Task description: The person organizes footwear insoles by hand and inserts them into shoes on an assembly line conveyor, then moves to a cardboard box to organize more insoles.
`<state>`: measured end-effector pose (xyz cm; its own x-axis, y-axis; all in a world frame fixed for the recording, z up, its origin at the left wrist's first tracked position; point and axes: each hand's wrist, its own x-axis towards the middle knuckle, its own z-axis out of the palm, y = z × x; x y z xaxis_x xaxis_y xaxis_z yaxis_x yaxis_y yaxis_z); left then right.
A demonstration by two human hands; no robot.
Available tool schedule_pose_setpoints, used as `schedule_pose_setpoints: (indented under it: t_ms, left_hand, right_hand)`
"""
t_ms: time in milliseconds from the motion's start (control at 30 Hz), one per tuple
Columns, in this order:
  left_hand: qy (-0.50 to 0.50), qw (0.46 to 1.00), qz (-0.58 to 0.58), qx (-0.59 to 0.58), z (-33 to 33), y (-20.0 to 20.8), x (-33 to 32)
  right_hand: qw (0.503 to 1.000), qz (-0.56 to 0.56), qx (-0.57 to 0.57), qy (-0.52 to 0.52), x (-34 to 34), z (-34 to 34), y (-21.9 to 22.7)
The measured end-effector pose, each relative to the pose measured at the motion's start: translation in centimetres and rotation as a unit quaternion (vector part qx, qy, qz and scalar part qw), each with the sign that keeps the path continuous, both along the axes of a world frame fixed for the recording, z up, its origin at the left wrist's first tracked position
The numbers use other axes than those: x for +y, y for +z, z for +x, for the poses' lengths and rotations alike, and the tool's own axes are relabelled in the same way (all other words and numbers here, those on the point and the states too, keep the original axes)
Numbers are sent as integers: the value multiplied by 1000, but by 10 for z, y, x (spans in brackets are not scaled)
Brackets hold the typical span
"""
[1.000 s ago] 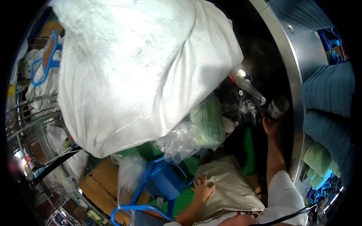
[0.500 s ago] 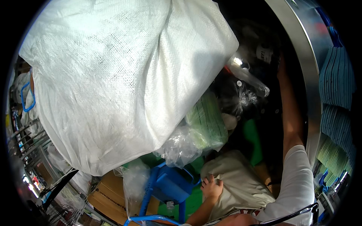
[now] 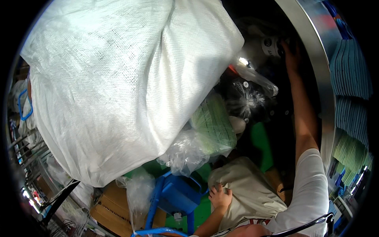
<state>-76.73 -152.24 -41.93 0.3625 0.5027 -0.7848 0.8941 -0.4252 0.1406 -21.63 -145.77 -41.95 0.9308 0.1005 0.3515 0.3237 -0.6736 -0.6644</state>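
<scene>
Wears a white sleeve (image 3: 310,177) on the right arm (image 3: 304,112), close by at the lower right. Rests the left hand (image 3: 220,200) on beige cloth (image 3: 252,189) just in front of the body, with fingers (image 3: 213,193) loosely spread over the folds. Shows to the left of that hand a blue plastic stool (image 3: 179,195) (or something much like one, partly covered), near a clear plastic bag (image 3: 142,191) hanging before brown cardboard (image 3: 112,207). Reveals patches of green floor (image 3: 203,215) around it.

Includes, farther up, crumpled clear plastic (image 3: 185,154) touching a pale green stack (image 3: 215,128) in clear wrap, partly hidden by a huge white woven sack (image 3: 118,91) at upper left. Leads on to a dark bundle in glossy plastic (image 3: 248,100).

Reaches past all this into deep shadow, alongside a metal edge (image 3: 314,33). Puts the right hand (image 3: 291,57) right up to a dark item with a white label (image 3: 271,47), at the upper right; cannot tell, in such gloom, whether pinching it or merely touching. Displays, beyond the metal, blue-grey ribbed stacks (image 3: 349,69) above a yellow-green stack (image 3: 349,152).
</scene>
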Motion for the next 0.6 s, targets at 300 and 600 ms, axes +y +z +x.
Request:
schedule_pose_setpoints:
  t_ms: [300,600]
  left_hand:
    - [-13,1000,14,-7,-1,-2,-4]
    - [-19,999,45,-14,7,-3,1]
  right_hand:
    - [998,16,-59,-3,-4,6,-1]
    - [996,33,-82,22,-4,-13,-1]
